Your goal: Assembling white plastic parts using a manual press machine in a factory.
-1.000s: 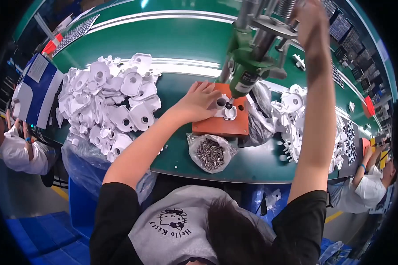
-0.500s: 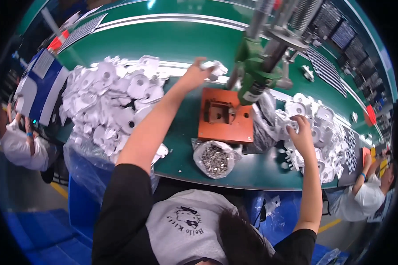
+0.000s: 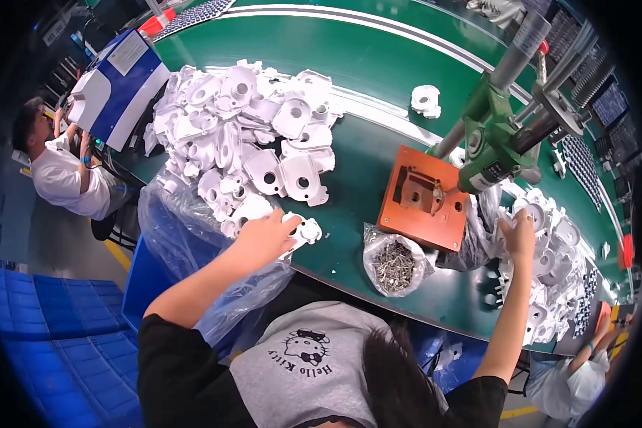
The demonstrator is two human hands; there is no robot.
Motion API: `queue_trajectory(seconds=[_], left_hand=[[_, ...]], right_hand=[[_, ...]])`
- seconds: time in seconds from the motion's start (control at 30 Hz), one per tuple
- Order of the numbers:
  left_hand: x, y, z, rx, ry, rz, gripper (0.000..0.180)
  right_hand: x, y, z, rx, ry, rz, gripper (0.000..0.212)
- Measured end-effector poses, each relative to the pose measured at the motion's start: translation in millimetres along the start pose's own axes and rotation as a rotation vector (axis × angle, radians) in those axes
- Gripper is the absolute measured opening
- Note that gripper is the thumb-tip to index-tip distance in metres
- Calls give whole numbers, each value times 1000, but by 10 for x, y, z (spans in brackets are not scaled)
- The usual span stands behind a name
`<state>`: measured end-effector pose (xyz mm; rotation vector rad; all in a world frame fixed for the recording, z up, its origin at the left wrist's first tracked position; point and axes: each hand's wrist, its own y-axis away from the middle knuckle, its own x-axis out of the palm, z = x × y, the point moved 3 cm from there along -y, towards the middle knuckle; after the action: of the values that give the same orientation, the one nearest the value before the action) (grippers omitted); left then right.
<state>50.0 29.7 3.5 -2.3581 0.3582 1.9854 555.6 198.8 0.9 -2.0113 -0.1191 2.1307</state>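
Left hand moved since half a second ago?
Yes. The left hand went from beside the orange fixture plate to the near edge of the white parts pile, now gripping a white part.

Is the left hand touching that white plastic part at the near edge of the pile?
Touching. The head view shows the left hand with its fingers closed around the white plastic part, no gap between them, beside the pile of white parts.
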Motion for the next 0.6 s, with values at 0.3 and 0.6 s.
queue_trajectory(seconds=[0.3,0.6], left_hand=[[-165,-321,-487,180,1475,-12,32],[-136,-527,-1258,552,1851,101,29]], right_hand=[[-784,674,500,43,-916,-161,58],[-593,1625,1825,-253,-1461,187,89]])
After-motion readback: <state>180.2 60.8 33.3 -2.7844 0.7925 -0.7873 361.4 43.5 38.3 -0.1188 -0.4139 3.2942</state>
